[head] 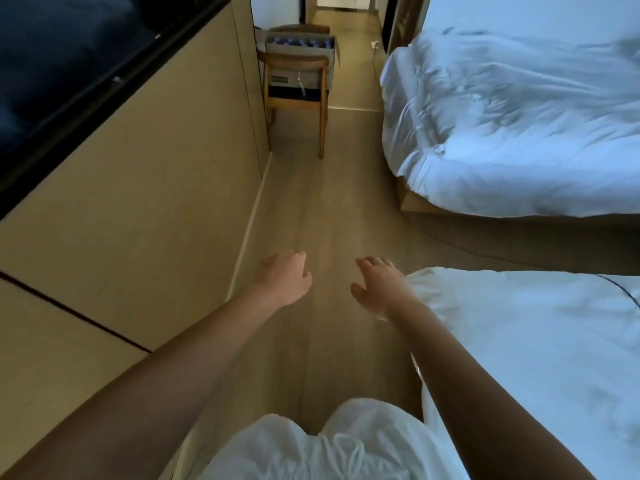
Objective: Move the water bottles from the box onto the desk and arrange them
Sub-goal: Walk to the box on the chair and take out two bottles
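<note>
Bottles (300,42), capped and packed upright in the box (298,62) on the chair's (294,98) seat, look heavy, smooth and slippery, best gripped mid-body; both hands (285,277) (377,284) hang wide, holding nothing.

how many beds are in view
2: one bed at upper right with a rumpled white duvet, the other bed at lower right beside the right arm. Both run off frame.
</note>
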Demonstrator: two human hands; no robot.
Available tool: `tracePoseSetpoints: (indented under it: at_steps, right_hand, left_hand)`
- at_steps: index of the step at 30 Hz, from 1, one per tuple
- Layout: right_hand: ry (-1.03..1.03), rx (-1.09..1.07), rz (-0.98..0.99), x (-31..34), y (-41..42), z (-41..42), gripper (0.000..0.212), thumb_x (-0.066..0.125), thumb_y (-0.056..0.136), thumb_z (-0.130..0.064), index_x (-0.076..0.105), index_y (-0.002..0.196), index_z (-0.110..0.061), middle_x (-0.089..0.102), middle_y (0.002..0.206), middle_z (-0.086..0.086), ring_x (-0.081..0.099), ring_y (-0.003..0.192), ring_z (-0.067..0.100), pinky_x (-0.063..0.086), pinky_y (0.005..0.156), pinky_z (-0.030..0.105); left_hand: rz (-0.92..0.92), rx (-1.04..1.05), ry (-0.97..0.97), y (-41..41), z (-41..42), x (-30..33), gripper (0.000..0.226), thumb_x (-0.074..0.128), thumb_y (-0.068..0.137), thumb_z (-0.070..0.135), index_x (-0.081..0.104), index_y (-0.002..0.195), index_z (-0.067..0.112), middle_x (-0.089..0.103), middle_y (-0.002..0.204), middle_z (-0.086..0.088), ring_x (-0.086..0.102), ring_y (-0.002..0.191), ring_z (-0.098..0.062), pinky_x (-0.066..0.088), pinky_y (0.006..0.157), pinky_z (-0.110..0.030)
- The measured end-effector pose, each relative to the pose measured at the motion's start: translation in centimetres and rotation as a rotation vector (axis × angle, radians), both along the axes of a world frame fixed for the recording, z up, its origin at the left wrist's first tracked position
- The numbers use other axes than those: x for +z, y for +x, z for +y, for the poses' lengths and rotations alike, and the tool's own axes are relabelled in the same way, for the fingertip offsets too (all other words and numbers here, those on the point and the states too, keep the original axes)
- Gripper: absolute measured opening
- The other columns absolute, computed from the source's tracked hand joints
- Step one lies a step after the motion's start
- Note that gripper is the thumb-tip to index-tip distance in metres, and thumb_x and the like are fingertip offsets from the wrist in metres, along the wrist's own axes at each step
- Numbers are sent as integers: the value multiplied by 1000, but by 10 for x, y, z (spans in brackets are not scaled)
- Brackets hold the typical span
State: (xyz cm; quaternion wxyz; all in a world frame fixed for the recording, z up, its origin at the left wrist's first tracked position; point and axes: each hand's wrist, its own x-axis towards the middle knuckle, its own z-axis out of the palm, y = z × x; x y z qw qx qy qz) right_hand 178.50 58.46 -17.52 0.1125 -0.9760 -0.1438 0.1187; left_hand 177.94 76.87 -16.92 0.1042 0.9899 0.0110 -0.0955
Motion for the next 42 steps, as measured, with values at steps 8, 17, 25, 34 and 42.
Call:
tracePoseSetpoints:
  at_steps: [8,17,25,34,42]
  right_hand:
    - [26,-48,-3,-22,164,7,54,49,92,-35,35,141,-15,41,143,4,36,131,25,38,102,37]
    - [31,-17,-19,-11,395,0,57,50,92,-36,32,143,-17,38,146,3,32,135,25,34,105,36]
    - [44,25,6,-16,554,21,61,53,91,-37,30,144,-18,36,148,4,28,137,25,30,110,39]
    - [72,-53,12,-16,747,75,61,55,91,-36,30,144,-18,36,147,4,28,137,25,32,108,38]
    - [132,-157,17,-10,905,120,61,56,90,-36,32,143,-18,39,145,5,30,137,25,31,108,39]
  left_hand:
    - [13,-10,0,164,9,-16,43,48,93,34,50,131,13,57,128,-7,57,113,-28,45,86,-34]
    - [-43,90,-47,382,6,4,47,50,93,33,46,136,15,56,130,-5,56,112,-26,45,80,-32]
    - [-21,103,-65,530,28,-6,47,51,92,33,47,134,13,55,129,-6,54,115,-26,44,86,-34]
    - [-67,108,-155,727,85,-11,46,53,93,32,48,135,15,56,129,-4,55,110,-21,41,74,-27]
    - [-93,107,-239,894,129,-3,42,55,92,32,50,132,18,57,126,-1,55,103,-16,38,66,-22]
